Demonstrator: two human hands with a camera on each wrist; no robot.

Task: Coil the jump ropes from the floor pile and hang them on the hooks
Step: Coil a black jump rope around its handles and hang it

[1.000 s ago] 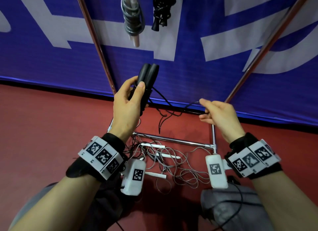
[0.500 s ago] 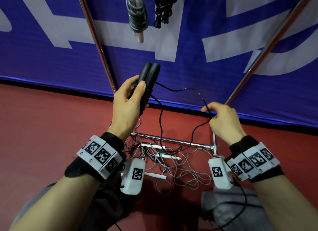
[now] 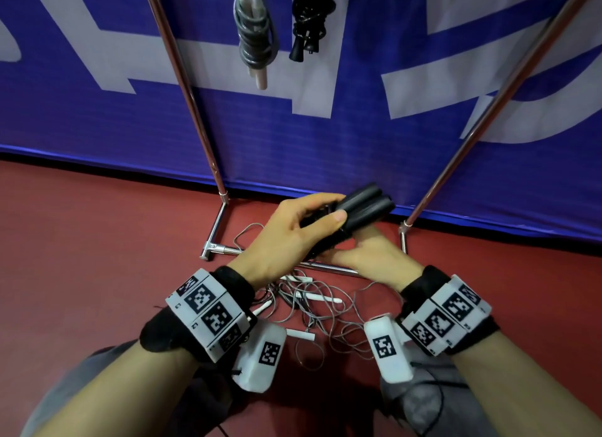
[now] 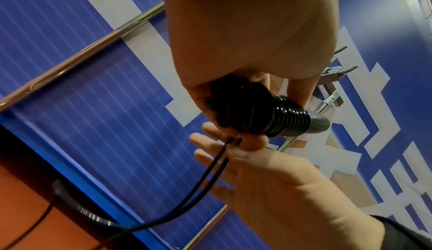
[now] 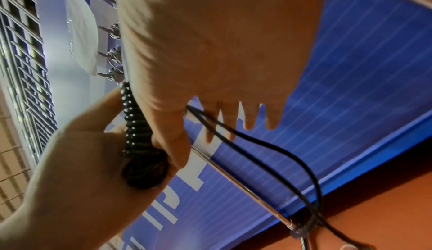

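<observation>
A black jump rope has its two handles [image 3: 361,205] held together, with cord wound in tight turns [image 4: 280,117] round them. My left hand [image 3: 329,210] grips the handles low over the floor, tilted to the right. My right hand [image 3: 361,244] lies right under them and pinches the doubled black cord [image 4: 231,143] against the bundle between thumb and fingers. The free cord [image 5: 280,154] trails down to the floor. Hooks [image 4: 343,71] show on the rack above.
A coiled grey rope [image 3: 254,35] and a coiled black rope [image 3: 309,19] hang at the top. Several grey ropes with white handles lie tangled on the red floor [image 3: 319,309] by the rack's base bar. Two slanted metal poles [image 3: 185,87] stand before a blue banner.
My left hand has dropped and tipped the handles to the right. My right hand came in from the right, carrying the cord, and now sits under the handles.
</observation>
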